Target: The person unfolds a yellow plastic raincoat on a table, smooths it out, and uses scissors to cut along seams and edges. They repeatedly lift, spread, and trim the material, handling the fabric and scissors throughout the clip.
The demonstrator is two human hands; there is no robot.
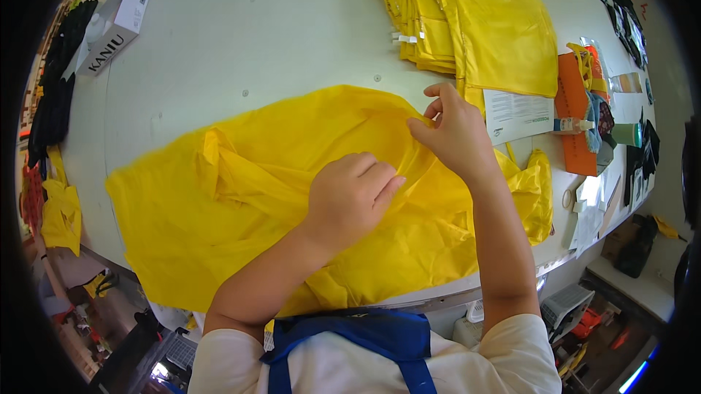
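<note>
A large yellow garment [212, 241] of thin, shiny fabric lies spread and rumpled across the near side of the table. One twisted fold [213, 160] stands up on its left part. My left hand [349, 197] is closed on the fabric near the middle, its fingertips curled under and hidden. Farther right, my right hand [454, 129] is at the garment's far edge, thumb and bent fingers apart, with no cloth visibly pinched between them. Beyond it lies a thick stack of folded yellow garments [504, 29] with small white tags showing along its left side.
A printed white sheet [518, 113] lies beside the stack. Right of it stand an orange box [575, 94] with cloths and bottles, and a green cup [626, 134]. A white box [120, 25] and dark bundles [55, 109] sit on the white table [197, 43] at left.
</note>
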